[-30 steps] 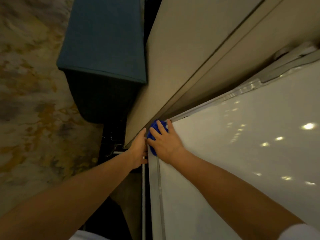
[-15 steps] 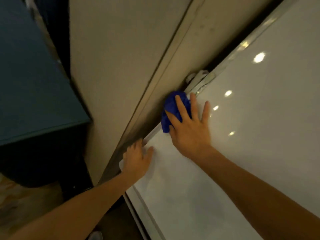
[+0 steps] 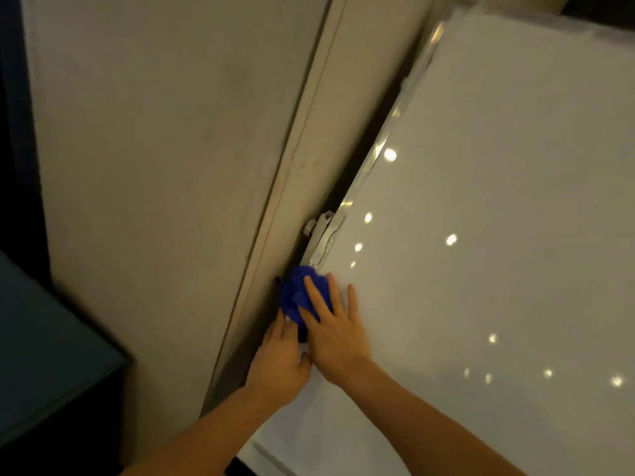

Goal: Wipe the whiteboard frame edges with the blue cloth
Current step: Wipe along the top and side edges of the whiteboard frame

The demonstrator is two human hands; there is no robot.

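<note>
The glossy whiteboard (image 3: 481, 235) fills the right side, and its metal frame edge (image 3: 388, 132) runs diagonally up its left side. A bunched blue cloth (image 3: 293, 293) is pressed against that edge just below a white bracket (image 3: 321, 238). My right hand (image 3: 335, 333) lies on the cloth with fingers spread, pinning it to the board's edge. Just below the cloth, my left hand (image 3: 280, 360) rests flat on the board edge, fingertips touching the cloth's lower end.
A beige wall panel (image 3: 165, 166) with a vertical trim strip (image 3: 302, 149) stands directly left of the board, a dark gap between them. A teal block (image 3: 44, 355) sits at the lower left. Ceiling lights reflect as bright spots on the board.
The view has swung upward along the board. My left hand has slid up next to the right hand and now touches the cloth. The cloth sits just below the bracket.
</note>
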